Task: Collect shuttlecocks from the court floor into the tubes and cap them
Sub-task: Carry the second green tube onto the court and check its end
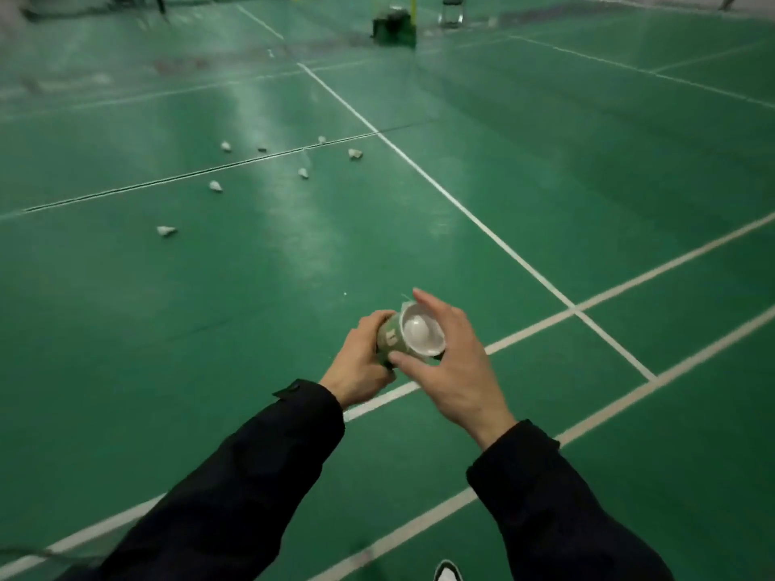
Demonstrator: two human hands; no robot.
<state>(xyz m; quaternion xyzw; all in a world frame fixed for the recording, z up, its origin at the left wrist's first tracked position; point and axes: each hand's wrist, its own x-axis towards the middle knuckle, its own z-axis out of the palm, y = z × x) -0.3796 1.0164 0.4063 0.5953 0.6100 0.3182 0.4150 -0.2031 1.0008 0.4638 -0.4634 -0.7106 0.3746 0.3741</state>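
Observation:
My left hand point(360, 362) grips a green shuttlecock tube point(390, 339) around its body, its open mouth turned toward me. Inside the mouth sits a white shuttlecock point(421, 331), cork end showing. My right hand point(453, 362) curls around the tube's rim, thumb below and fingers above, touching the shuttlecock's skirt. Several white shuttlecocks lie scattered on the green court floor ahead on the left: one point(167, 231) nearest, another point(215, 186) farther, and one point(354, 153) by the black net shadow line.
White court lines point(474, 218) cross the green floor. At the far end stand a green box on the floor point(394, 29) with a yellow post and a chair point(452, 12). My shoe point(448, 572) shows at the bottom edge.

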